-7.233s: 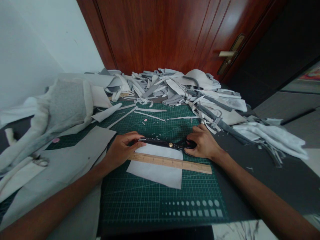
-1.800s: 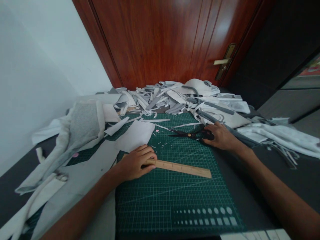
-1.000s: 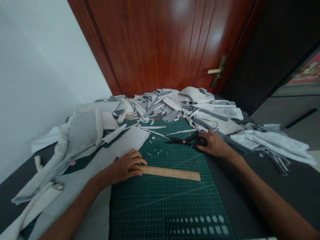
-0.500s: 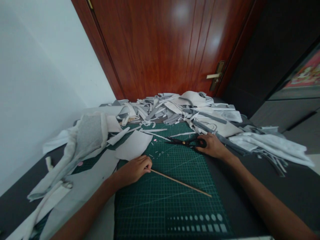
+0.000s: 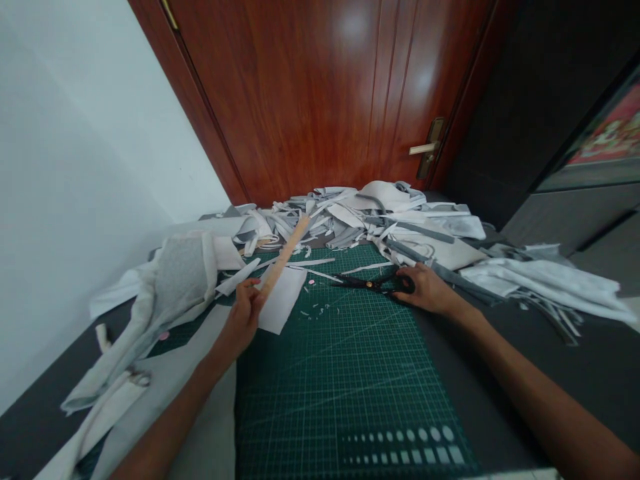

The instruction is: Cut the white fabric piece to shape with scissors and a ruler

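My left hand point(image 5: 243, 312) grips the near end of a flat tan strip point(image 5: 286, 255), which looks like a wooden ruler. The strip is raised at a slant, its far end in front of the scrap pile. Beneath it a white fabric piece point(image 5: 284, 300) lies on the green cutting mat point(image 5: 350, 373). My right hand point(image 5: 424, 288) is closed around the handle loops of black scissors point(image 5: 370, 284), which rest at the mat's upper right. Their blades point left, beside a thin white strip point(image 5: 320, 274). Whether the blades are fully together is hard to see.
A heap of white and grey fabric scraps point(image 5: 345, 217) runs along the back, before a wooden door point(image 5: 310, 100). Larger fabric pieces point(image 5: 183, 280) lie at the left, more cloth point(image 5: 545, 280) at the right. Small clippings and a pink disc point(image 5: 312, 282) dot the mat.
My left hand has swung the tan strip from pointing right across the mat to pointing up and away, turning its flat face into view. The right hand stays on the scissors.
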### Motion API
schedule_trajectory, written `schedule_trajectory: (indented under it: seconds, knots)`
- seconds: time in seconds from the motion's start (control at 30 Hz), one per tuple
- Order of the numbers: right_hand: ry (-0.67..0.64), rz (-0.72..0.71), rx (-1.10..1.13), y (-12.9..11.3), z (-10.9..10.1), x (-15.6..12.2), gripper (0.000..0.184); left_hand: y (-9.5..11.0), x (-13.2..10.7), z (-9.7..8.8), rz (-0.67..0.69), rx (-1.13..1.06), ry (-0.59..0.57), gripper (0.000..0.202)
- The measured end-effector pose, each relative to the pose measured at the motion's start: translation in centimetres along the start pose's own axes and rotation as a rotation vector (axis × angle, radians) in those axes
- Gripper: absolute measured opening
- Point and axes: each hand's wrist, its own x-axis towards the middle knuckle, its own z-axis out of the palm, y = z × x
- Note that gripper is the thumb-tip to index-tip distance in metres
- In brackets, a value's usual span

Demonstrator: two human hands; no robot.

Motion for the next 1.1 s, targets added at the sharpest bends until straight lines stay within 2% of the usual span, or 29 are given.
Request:
schedule_trajectory:
  seconds: [0.1, 0.2, 0.27, 0.37, 0.47, 0.53, 0.63, 0.77, 0.9, 1.03, 1.1]
  knots:
    - [0.006, 0.0, -0.001, 0.0, 0.0, 0.0, 0.044, -2.2, 0.5, 0.0, -0.056, 0.064, -0.004, 0.038]
    - [0.009, -0.003, -0.001, -0.1, 0.1, 0.0, 0.043, -3.5, 0.7, 0.3, -0.044, 0.112, -0.002, 0.044]
    - [0.008, -0.005, -0.001, 0.0, 0.1, 0.0, 0.042, -3.9, 0.7, 0.5, -0.027, 0.156, 0.015, 0.047]
    - [0.007, -0.01, -0.01, 0.2, 0.2, 0.0, 0.041, -4.2, 0.4, 0.5, -0.017, 0.334, 0.032, 0.055]
    - [0.004, -0.004, -0.014, 0.4, 0.3, 0.0, 0.042, -4.5, 0.2, 0.3, -0.045, 0.512, -0.006, 0.064]
    - [0.001, 0.002, -0.009, 0.5, 0.3, 0.0, 0.043, -4.5, 0.3, -0.1, -0.052, 0.531, -0.041, 0.066]
    - [-0.006, 0.007, -0.004, 0.5, 0.3, 0.0, 0.044, -4.0, 0.9, -0.9, -0.048, 0.518, -0.08, 0.06]
    - [-0.019, 0.011, -0.005, 0.6, 0.2, 0.0, 0.044, -2.7, 1.6, -1.9, -0.048, 0.61, -0.114, 0.042]
    - [-0.014, 0.013, -0.005, 0.7, 0.3, 0.0, 0.048, -1.4, 2.2, -2.8, -0.118, 0.643, -0.127, 0.036]
    - [-0.001, 0.002, -0.006, 0.7, 0.2, 0.1, 0.045, 1.0, 2.7, -4.8, -0.206, 0.654, -0.089, 0.03]
    - [0.001, -0.004, -0.007, 0.7, 0.1, 0.2, 0.043, 2.6, 2.4, -6.2, -0.195, 0.637, -0.095, 0.031]
